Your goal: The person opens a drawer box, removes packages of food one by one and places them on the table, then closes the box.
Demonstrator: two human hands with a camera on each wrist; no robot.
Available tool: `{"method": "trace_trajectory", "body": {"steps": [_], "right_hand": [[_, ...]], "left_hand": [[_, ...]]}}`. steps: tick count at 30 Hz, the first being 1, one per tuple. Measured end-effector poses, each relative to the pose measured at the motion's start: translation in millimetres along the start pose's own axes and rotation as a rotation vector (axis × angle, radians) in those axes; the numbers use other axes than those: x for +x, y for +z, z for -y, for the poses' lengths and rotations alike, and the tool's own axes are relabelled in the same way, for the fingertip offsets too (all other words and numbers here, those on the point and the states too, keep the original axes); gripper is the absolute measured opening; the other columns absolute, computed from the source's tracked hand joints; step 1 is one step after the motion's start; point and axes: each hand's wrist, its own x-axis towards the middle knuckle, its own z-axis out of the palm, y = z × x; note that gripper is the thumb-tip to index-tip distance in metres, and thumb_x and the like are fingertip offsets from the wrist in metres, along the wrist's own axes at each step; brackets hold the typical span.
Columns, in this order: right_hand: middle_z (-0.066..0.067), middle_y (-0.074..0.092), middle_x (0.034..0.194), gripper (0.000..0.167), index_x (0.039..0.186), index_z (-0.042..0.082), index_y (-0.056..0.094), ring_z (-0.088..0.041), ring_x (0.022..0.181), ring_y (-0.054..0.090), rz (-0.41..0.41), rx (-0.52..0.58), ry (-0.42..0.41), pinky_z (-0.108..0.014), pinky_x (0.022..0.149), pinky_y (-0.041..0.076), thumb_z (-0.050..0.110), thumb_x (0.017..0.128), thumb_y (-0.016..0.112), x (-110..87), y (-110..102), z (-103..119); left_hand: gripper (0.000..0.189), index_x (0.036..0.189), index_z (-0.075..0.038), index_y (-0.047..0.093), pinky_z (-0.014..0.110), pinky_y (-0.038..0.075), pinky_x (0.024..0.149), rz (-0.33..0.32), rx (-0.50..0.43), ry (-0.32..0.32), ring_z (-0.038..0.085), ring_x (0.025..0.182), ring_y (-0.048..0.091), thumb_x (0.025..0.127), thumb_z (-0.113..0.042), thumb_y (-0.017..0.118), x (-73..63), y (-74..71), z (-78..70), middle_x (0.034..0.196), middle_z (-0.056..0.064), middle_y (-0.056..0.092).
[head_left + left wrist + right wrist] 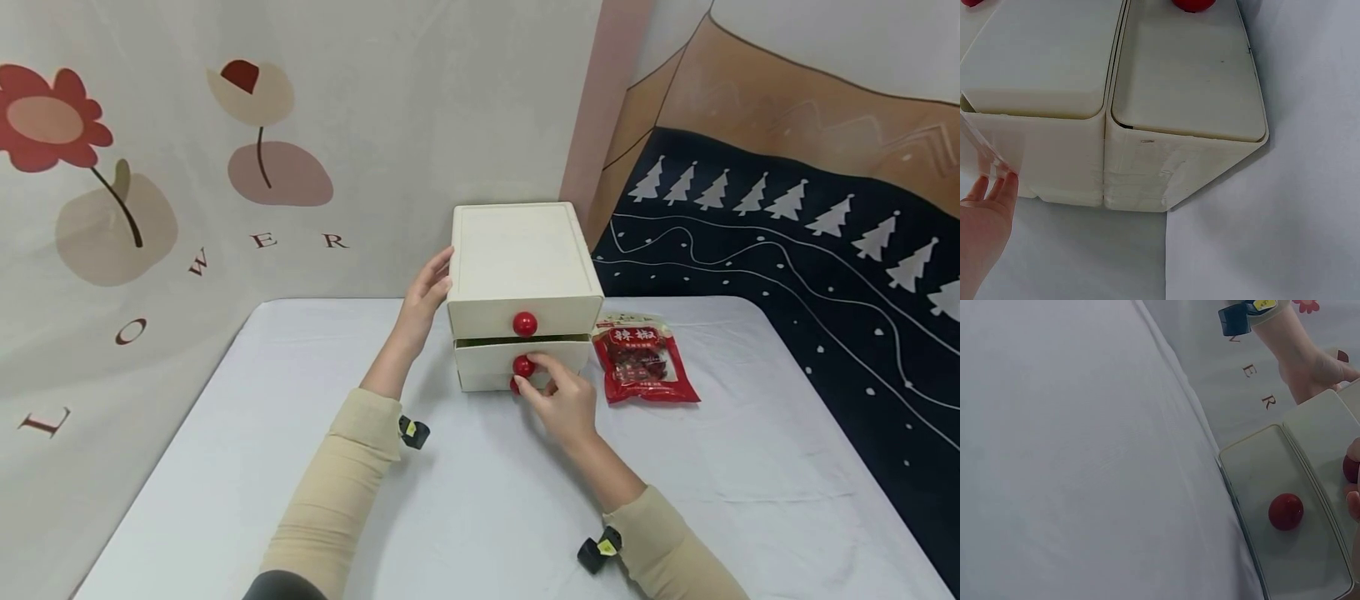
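A cream drawer cabinet [522, 250] stands on the white table, with red round knobs on its stacked drawers. My right hand [564, 408] pinches the knob [523, 365] of the middle drawer between thumb and forefinger. That drawer [1041, 56] juts slightly out of the cabinet, and a dark gap shows along its top edge. Below it, the bottom drawer [1260, 469] sits in its frame with its knob [1286, 512] free. My left hand [427, 296] rests against the cabinet's upper left side, fingers extended; in the left wrist view its fingertips [1007, 181] touch the side wall.
A red bag [647, 362] of dried chillies lies on the table [750, 483] just right of the cabinet. Behind the cabinet hangs a pale printed cloth [420, 108]; a dark patterned cloth [750, 250] borders the table's right side.
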Motion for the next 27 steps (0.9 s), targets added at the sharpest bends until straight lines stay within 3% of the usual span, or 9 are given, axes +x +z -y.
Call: {"method": "trace_trajectory", "body": {"steps": [2, 8, 15, 19, 27], "right_hand": [[-0.007, 0.071, 0.084, 0.032, 0.101, 0.004, 0.069, -0.006, 0.045, 0.048, 0.011, 0.002, 0.007, -0.019, 0.041, 0.039, 0.011, 0.073, 0.081, -0.3, -1, 1], [-0.007, 0.071, 0.084, 0.034, 0.1, 0.005, 0.069, -0.006, 0.046, 0.05, 0.021, -0.014, -0.002, -0.018, 0.043, 0.04, 0.011, 0.071, 0.083, -1.5, -4, 2], [-0.006, 0.071, 0.083, 0.036, 0.1, 0.006, 0.07, -0.006, 0.045, 0.047, 0.009, -0.037, -0.036, -0.015, 0.043, 0.036, 0.01, 0.068, 0.086, -3.5, -6, 3], [-0.005, 0.07, 0.08, 0.037, 0.1, 0.006, 0.07, -0.004, 0.045, 0.044, 0.004, -0.045, -0.05, -0.013, 0.043, 0.033, 0.01, 0.067, 0.086, -5.0, -7, 3], [-0.004, 0.068, 0.075, 0.036, 0.1, 0.006, 0.07, -0.003, 0.045, 0.043, 0.024, -0.022, -0.05, -0.015, 0.042, 0.034, 0.01, 0.068, 0.085, -7.3, -11, 5]], "left_hand": [[0.059, 0.149, -0.015, 0.036, 0.045, 0.028, 0.109, 0.003, 0.007, -0.001, 0.021, 0.137, 0.033, 0.093, -0.03, 0.049, -0.7, 0.5, -2.2, 0.15, 0.008, 0.036], [0.059, 0.149, -0.008, 0.033, 0.047, 0.028, 0.109, 0.012, 0.025, -0.009, 0.027, 0.137, 0.032, 0.094, -0.024, 0.047, -8.9, 5.9, -26.8, 0.151, 0.014, 0.033], [0.058, 0.148, -0.007, 0.034, 0.047, 0.028, 0.109, 0.009, 0.025, -0.011, 0.028, 0.137, 0.032, 0.094, -0.023, 0.046, -9.0, 6.3, -28.9, 0.151, 0.015, 0.033], [0.058, 0.148, -0.007, 0.033, 0.047, 0.029, 0.108, 0.006, 0.038, -0.016, 0.027, 0.137, 0.032, 0.094, -0.024, 0.046, -8.6, 6.4, -28.4, 0.151, 0.014, 0.033], [0.057, 0.15, -0.017, 0.033, 0.049, 0.028, 0.109, 0.003, 0.054, -0.028, 0.022, 0.138, 0.031, 0.096, -0.03, 0.046, 1.4, -0.6, 1.1, 0.153, 0.006, 0.031]]}}
